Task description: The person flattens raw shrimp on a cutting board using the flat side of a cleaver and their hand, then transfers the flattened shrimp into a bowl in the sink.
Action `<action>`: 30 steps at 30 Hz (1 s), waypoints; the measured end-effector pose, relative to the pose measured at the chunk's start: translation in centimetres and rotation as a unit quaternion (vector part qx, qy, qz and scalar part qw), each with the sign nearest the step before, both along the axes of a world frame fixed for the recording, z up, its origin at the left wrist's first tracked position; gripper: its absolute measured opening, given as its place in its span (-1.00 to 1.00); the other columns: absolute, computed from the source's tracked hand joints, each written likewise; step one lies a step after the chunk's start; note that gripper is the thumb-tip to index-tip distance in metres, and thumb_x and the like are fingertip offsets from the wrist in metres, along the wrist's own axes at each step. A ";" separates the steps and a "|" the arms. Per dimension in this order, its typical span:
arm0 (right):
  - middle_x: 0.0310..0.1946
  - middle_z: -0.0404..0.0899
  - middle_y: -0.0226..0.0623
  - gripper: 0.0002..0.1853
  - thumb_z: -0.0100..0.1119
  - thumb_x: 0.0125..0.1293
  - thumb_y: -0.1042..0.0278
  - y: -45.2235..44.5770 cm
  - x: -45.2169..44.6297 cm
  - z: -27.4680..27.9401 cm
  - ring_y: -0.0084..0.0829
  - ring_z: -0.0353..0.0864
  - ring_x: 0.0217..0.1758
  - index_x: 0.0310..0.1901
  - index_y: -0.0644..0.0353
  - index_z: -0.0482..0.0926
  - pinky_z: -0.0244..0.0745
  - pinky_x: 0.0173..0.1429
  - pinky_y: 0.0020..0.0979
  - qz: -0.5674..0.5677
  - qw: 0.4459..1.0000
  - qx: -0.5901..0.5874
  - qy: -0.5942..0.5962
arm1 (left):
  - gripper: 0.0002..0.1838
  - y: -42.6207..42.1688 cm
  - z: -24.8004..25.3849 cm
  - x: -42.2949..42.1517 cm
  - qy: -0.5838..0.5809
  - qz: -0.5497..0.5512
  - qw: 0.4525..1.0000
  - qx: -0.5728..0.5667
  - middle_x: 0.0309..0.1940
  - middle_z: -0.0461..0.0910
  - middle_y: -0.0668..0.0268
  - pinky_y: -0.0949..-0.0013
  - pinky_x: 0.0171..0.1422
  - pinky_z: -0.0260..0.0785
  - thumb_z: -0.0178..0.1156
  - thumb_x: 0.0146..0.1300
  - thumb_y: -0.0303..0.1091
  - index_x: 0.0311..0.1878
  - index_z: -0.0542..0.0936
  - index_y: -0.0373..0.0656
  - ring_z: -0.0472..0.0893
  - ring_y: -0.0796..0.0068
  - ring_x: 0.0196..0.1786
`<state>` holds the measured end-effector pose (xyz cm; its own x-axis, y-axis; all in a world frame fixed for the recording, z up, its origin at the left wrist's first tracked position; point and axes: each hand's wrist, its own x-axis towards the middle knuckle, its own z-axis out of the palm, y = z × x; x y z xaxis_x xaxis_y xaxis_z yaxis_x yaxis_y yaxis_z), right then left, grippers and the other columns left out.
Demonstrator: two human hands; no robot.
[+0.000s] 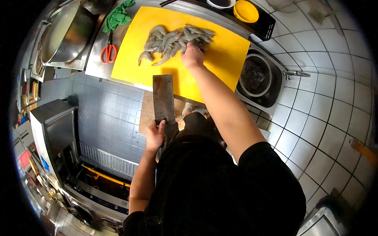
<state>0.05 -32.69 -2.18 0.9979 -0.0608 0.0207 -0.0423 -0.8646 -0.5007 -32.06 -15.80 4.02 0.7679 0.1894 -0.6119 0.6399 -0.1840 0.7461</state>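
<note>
A pile of raw grey shrimp [170, 41] lies on the yellow cutting board [132, 51]. My right hand [192, 56] is at the near right side of the pile, its fingers closed on a shrimp [184, 41]; the fingertips are partly hidden. In my left hand [155, 135] is a cleaver [163, 96], gripped near the handle end. Its broad, dark, worn blade points up toward the board, with the tip by the board's near edge.
Red-handled scissors [108, 53] and a green cloth [119, 16] lie left of the board. A large metal pot [67, 33] stands farther left. To the right, a sink [278, 84] holds a round basin [269, 74] under a tap [298, 73]. A yellow bowl [246, 11] stands behind.
</note>
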 end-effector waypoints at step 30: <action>0.26 0.61 0.09 -0.37 0.40 0.30 0.29 -12.2 -12.5 4.3 0.07 0.61 0.30 0.38 0.25 0.48 0.56 0.33 -0.01 0.083 0.966 -0.030 0.241 | -0.54 -1.9 -4.3 4.6 -0.044 -0.154 0.987 0.022 -0.36 0.69 -0.06 0.08 -0.09 0.51 0.29 0.48 -0.02 -0.13 0.59 -0.36 0.73 0.06 -0.23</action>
<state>-12.46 -44.91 2.13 0.8880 0.0880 -0.4513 -0.1162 -0.9067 -0.4054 -27.43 -17.72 -0.24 0.8430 -0.0368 -0.5367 0.4814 -0.3937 0.7831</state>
